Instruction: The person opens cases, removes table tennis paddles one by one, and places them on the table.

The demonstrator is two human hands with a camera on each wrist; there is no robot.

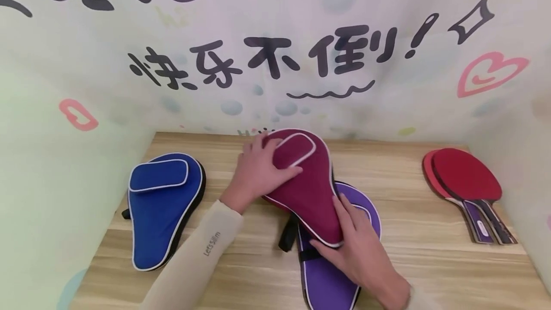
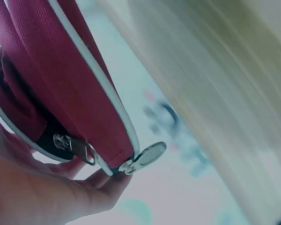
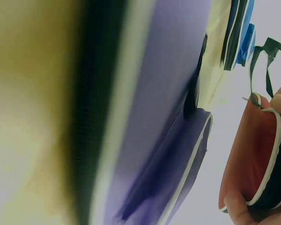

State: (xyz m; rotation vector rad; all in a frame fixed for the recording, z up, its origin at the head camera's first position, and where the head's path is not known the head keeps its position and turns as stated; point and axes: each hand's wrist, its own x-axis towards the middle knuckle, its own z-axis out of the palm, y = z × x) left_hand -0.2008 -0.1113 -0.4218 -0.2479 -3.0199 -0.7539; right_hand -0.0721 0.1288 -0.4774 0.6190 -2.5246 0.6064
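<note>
Both hands hold a maroon table tennis paddle case (image 1: 307,190) with white piping, tilted over the middle of the table. My left hand (image 1: 260,169) grips its wide end by the pocket, thumb across the front. Along the lower right edge, near the narrow end, my right hand (image 1: 363,250) holds it with thumb and fingers. In the left wrist view, metal zipper pulls (image 2: 150,155) hang at the case's end. Partly hidden beneath lies a purple paddle case (image 1: 329,276) with a black strap; it looms close in the right wrist view.
At the left of the wooden table (image 1: 241,271) lies a blue paddle case (image 1: 157,214). Two red table tennis paddles (image 1: 467,176) overlap at the right, handles toward the front. A printed cloth wall (image 1: 267,104) stands behind the table and along its sides.
</note>
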